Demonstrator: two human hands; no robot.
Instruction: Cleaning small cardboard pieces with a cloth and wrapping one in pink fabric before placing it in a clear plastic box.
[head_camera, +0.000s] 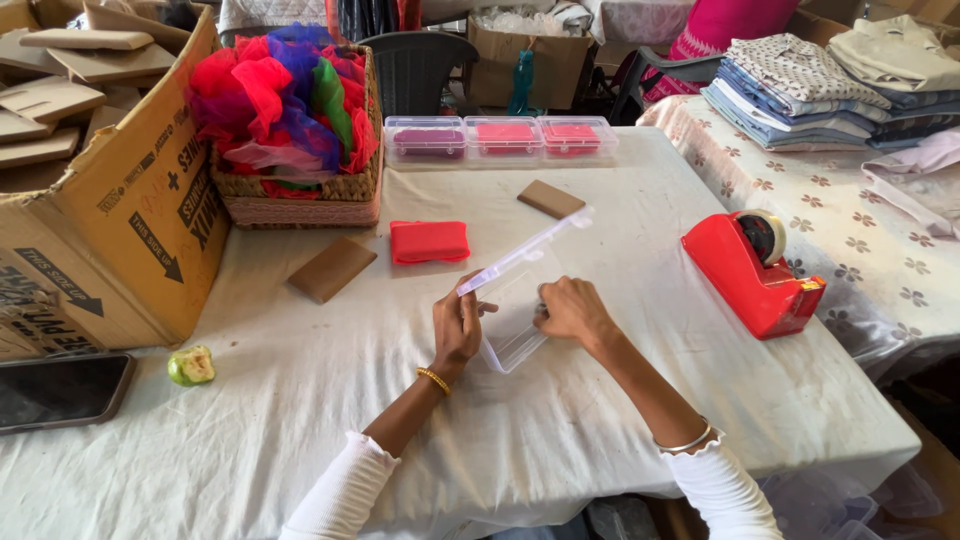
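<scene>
On the white-clothed table (300, 420), just in front of a folded red cloth (429, 241), lies a clear rectangular plastic box (515, 322) with its hinged lid raised. The left hand (456, 325) grips the box's left edge, fingers curled; the right hand (572, 310) presses its right edge. Right of the box stands a red tape dispenser (752, 270).

Phone (60, 390) — cut off at left edge
</scene>
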